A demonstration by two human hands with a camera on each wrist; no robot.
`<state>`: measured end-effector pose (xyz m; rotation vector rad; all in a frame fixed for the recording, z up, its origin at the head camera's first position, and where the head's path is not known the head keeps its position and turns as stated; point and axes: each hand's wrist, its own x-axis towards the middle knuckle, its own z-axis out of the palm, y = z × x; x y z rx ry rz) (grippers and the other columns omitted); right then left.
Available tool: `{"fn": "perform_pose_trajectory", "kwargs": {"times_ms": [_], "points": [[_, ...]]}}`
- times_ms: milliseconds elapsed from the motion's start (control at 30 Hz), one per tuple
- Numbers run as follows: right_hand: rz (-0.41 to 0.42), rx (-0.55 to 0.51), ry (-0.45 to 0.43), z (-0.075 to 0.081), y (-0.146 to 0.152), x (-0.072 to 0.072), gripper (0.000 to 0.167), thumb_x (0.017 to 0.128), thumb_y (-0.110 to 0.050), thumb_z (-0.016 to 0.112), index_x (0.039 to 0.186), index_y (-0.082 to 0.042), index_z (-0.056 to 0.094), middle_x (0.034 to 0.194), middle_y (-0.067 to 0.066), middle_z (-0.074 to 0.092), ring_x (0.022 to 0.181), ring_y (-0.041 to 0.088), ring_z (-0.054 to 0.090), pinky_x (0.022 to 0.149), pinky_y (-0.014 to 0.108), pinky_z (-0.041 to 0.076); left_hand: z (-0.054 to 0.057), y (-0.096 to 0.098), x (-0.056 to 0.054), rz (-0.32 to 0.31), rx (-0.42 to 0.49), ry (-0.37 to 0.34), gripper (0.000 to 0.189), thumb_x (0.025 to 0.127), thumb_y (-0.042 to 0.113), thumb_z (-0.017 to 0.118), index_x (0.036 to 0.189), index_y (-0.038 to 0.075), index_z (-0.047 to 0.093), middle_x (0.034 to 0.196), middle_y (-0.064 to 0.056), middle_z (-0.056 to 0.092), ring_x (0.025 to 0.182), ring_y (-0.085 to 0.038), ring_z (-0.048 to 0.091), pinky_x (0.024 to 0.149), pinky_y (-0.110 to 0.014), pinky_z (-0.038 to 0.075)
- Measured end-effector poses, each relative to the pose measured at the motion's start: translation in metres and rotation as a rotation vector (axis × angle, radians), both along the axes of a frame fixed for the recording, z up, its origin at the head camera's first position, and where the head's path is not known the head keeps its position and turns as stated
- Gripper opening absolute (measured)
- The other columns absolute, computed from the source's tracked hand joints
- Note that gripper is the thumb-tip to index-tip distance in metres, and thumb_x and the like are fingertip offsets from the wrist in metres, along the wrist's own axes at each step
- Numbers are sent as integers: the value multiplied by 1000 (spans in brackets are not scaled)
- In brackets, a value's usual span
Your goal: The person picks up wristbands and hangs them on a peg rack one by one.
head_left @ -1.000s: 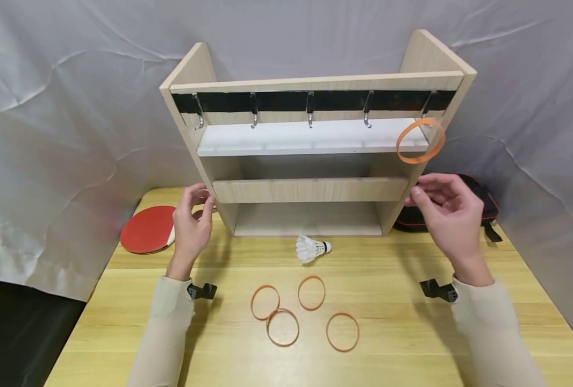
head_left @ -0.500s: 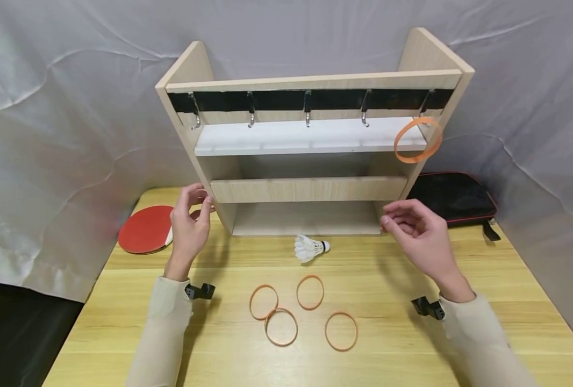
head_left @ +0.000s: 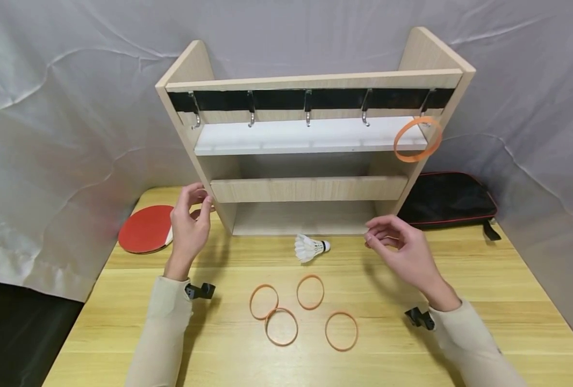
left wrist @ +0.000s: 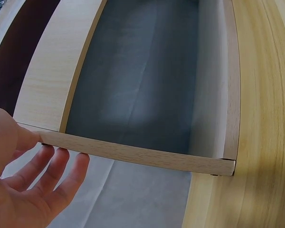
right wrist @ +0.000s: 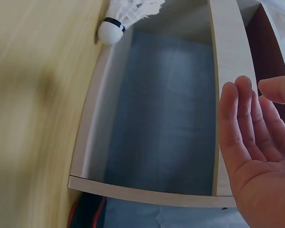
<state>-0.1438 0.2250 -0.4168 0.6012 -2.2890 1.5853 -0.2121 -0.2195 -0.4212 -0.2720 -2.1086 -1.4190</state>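
My left hand (head_left: pixel 190 228) is at the left side panel of a pale wooden shelf rack (head_left: pixel 310 191). In the left wrist view, its thumb meets the front edge of the side panel (left wrist: pixel 133 154) while the fingertips (left wrist: pixel 80 161) touch the outer side. My right hand (head_left: pixel 405 252) hovers over the table in front of the rack's lower right corner, fingers loosely bent, holding nothing. A white shuttlecock (head_left: pixel 310 248) lies before the rack, to the left of the right hand. An orange ring (head_left: pixel 412 157) hangs from the rightmost metal hook.
Several orange rings lie on the wooden table (head_left: pixel 146 333), one of them nearest the right (head_left: pixel 342 350). A red table tennis paddle (head_left: pixel 146 228) lies at the left. Behind the right hand sits a black zipped case (head_left: pixel 448 199). Other metal hooks (head_left: pixel 308 115) line the rack's black strip.
My right hand has left the rack's right side and moved left and down toward the table. The left hand stays at the left panel.
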Motion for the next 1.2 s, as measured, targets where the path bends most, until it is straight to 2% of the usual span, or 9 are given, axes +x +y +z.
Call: {"fn": "perform_pose_trajectory", "kwargs": {"times_ms": [133,267,600,1033,1200], "points": [[-8,32,-12,-5,-3,2,24,94,13,76,114,-1,75,97,14,77,87,3,74,79,17,66,1,0,0,2,-3,2,31,106,-1,66,136,-6,61,115,-27,73,103,-34,72,78,-9,61],[-3,77,-21,-10,-4,5,23,94,10,78,112,-3,75,96,15,77,87,2,73,78,16,65,-1,0,1,6,1,-3,32,106,-2,66,136,-7,61,115,-28,73,103,-35,72,78,-9,61],[60,116,-87,-19,-11,10,22,96,7,78,114,-5,74,96,10,78,87,4,73,78,18,66,0,1,1,2,-7,5,32,106,-2,66,137,-7,61,115,-28,73,103,-37,72,78,-7,59],[163,164,-137,-29,-13,22,22,96,7,77,115,-5,74,98,14,79,88,8,74,79,22,67,0,1,-1,3,-10,4,31,106,-2,66,136,-7,61,115,-27,73,102,-32,72,78,-12,63],[191,196,-158,-29,-15,28,21,96,5,79,115,-2,74,98,8,79,87,8,74,79,23,67,1,2,1,6,-10,0,32,106,-2,66,136,-7,61,114,-27,73,102,-32,71,78,-10,61]]}}
